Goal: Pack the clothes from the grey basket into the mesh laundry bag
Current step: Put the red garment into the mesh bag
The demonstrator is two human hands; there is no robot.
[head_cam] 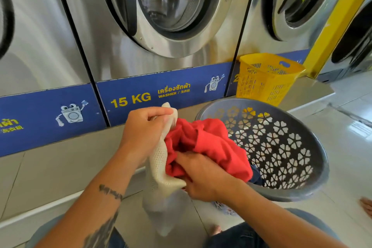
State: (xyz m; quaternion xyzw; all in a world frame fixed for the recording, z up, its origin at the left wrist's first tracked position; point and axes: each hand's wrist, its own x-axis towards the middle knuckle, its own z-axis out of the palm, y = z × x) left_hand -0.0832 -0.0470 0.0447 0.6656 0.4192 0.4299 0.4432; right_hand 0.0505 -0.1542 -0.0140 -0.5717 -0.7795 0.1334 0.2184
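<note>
My left hand (144,131) grips the rim of the cream mesh laundry bag (161,177), which hangs down toward the floor. A red garment (209,143) bunches at the bag's mouth, partly inside it. My right hand (203,177) holds the red garment's lower folds and the bag's near rim. The grey basket (291,147), with flower-shaped cut-outs, stands tilted on the floor at the right, right behind the garment. A dark blue piece of clothing (256,177) shows inside it under the red cloth.
Steel washing machines (161,26) with a blue base strip stand right in front. A yellow basket (267,78) sits behind the grey one against the machines. White tiled floor (346,147) opens to the right. A bare foot (367,205) shows at the right edge.
</note>
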